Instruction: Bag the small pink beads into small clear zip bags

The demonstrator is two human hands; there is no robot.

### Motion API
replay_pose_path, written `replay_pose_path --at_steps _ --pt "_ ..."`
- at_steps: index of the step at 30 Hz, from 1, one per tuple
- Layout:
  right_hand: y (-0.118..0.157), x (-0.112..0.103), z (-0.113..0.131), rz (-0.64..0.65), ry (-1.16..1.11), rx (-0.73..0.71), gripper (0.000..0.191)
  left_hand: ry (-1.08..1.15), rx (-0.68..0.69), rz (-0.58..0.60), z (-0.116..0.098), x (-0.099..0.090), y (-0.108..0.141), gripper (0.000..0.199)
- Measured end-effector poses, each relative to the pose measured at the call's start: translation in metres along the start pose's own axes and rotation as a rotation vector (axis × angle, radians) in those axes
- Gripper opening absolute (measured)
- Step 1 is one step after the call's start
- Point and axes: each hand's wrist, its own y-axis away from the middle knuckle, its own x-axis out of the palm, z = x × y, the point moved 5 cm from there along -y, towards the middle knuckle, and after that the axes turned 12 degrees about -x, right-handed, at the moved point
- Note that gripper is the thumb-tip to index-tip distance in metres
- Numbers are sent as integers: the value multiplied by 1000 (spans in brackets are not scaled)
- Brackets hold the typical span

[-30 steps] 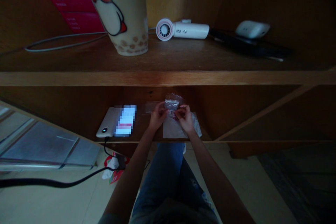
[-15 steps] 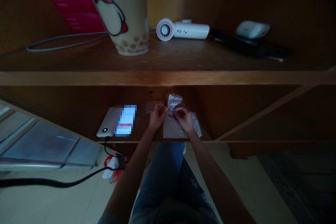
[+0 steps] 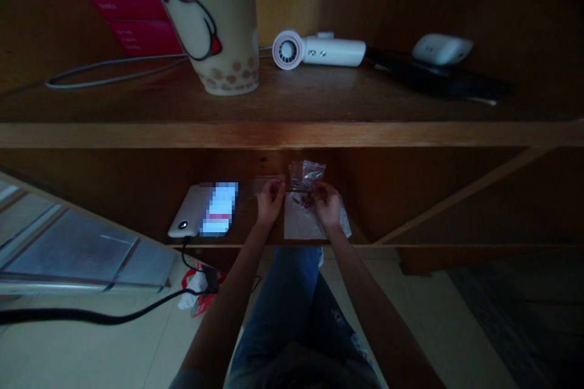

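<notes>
My right hand [image 3: 327, 205] has its thumb and fingers pinched at the lower edge of a small clear plastic bag [image 3: 314, 171]. Another clear bag [image 3: 295, 176] lies just left of that one, partly overlapped by it. Below them is a white sheet [image 3: 298, 223] with small reddish-brown pieces [image 3: 306, 201] on it, partly covered by my right hand. My left hand [image 3: 271, 202] is curled at the left of the sheet, its fingertips over a flat clear plastic piece [image 3: 264, 180]. Whether they grip it is too dim to make out.
A power bank [image 3: 185, 213] and a lit phone [image 3: 219, 209] lie left on the lower shelf, with a cable hanging down. Above, the upper shelf [image 3: 319, 134] carries a bubble tea cup [image 3: 223, 30], a white handheld fan [image 3: 328, 51] and a white case [image 3: 441, 50].
My hands have moved apart: the left went left off the small bag, the right shifted right with the bag. The reddish-brown pieces on the sheet now show more.
</notes>
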Motion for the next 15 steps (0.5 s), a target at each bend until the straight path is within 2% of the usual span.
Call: replay_pose_path --at_steps 5,15 --pt "-2 -3 6 -2 116 -48 26 -30 19 6 -1 0 0 17" --pt "-3 0 2 24 195 -12 29 -93 90 5 -2 4 -3 13"
